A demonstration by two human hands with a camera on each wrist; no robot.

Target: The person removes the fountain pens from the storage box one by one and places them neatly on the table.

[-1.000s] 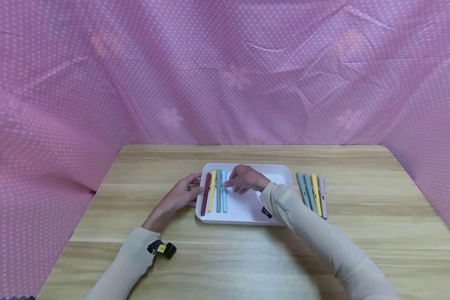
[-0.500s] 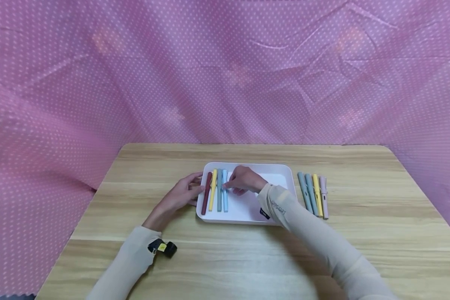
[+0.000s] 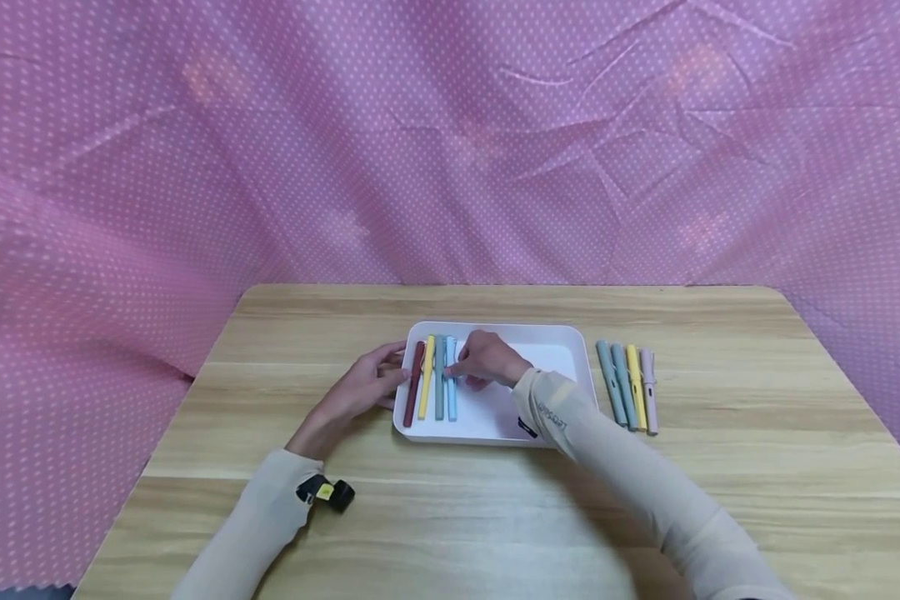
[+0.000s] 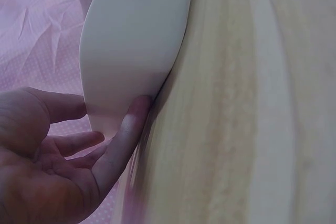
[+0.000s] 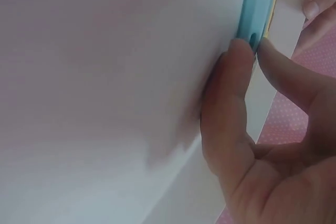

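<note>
**Light blue pen settled fourth in the tray row**

On the table (image 3: 450,517) we have a white tray (image 3: 547,337) with four pens lined up at its left end: dark red pen (image 3: 415,384), yellow pen (image 3: 425,377), grey-green pen (image 3: 438,392), light blue pen (image 3: 451,398). They lie parallel and close together.

Our right hand (image 3: 487,360) sits over the tray, fingers curled, pinching the light blue pen between thumb and forefinger; the right wrist view shows those fingertips (image 5: 236,56) closed on the pen's end. Our left hand (image 3: 367,385) rests against the tray's left outside wall, fingers relaxed and straight, one fingertip (image 4: 137,109) touching the wall, gripping nothing.

Compared with a second ago, very little has shifted: the right hand has crept slightly toward the row, the light blue pen stays in the same slot, the left hand has not moved. We read this as final nudging of the pen into line rather than a fresh placement, so this pen looks basically seated and ready to let go.

Four more pens wait on the table just right of the tray, well apart from both hands: two grey-green pens (image 3: 613,385), a second yellow pen (image 3: 636,387), a pale pink pen (image 3: 648,390). Pink dotted cloth (image 3: 450,142) hangs behind.
</note>
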